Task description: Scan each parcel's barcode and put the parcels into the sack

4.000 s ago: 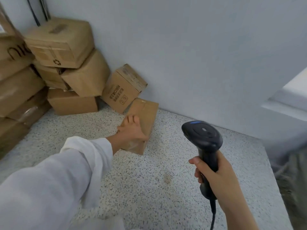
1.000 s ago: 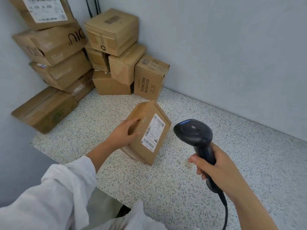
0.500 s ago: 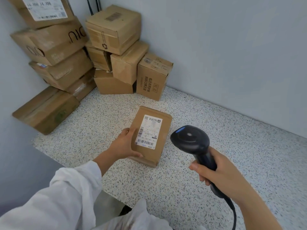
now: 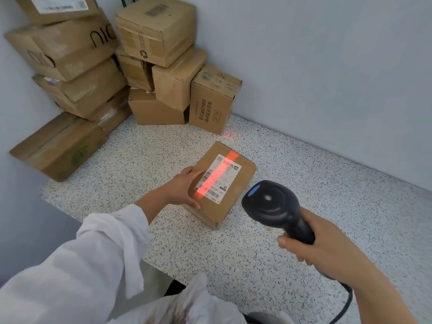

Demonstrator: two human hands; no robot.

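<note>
Your left hand (image 4: 184, 188) grips the parcel (image 4: 223, 183) flat on the counter (image 4: 304, 183), label (image 4: 217, 177) up. Right hand (image 4: 311, 244) is wrapped round the scanner (image 4: 275, 206). Swing the red beam square across the bottom barcode; hold the parcel steady.

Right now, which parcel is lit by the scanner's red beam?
The flat parcel held by the left hand, lying apart from the corner stack; only its label carries the scanner's red stripe.
</note>
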